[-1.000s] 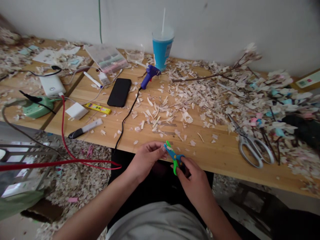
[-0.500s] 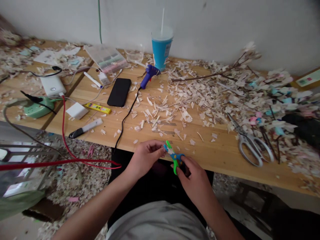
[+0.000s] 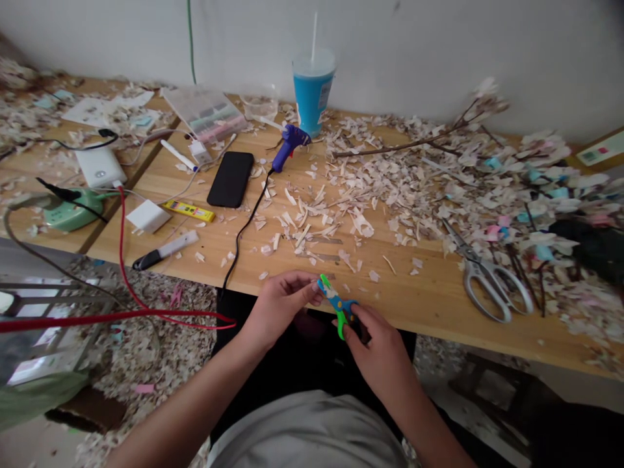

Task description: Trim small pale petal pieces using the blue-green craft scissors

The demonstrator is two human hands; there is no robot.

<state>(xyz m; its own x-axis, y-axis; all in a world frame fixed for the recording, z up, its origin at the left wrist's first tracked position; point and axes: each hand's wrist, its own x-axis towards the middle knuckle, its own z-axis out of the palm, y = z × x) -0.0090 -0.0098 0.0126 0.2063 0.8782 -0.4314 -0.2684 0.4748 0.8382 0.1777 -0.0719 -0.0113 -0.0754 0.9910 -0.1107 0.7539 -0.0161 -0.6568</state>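
My right hand grips small blue-and-green scissors by the handles, at the table's front edge above my lap. Their tips point up and left toward my left hand. The left hand's fingers are pinched together right by the blades; a small pale scrap seems to be between them, too small to name. The blades look nearly closed compared with a moment before. Larger grey-handled scissors lie on the table to the right.
Pale paper-like scraps cover much of the wooden table, with a twig among them. Behind stand a blue cup and purple glue gun. A black phone, cutter knife and red cable are on the left.
The small scissors' blades have drawn closer together in my right hand. Both hands stay almost in place; the whole view shifts slightly.
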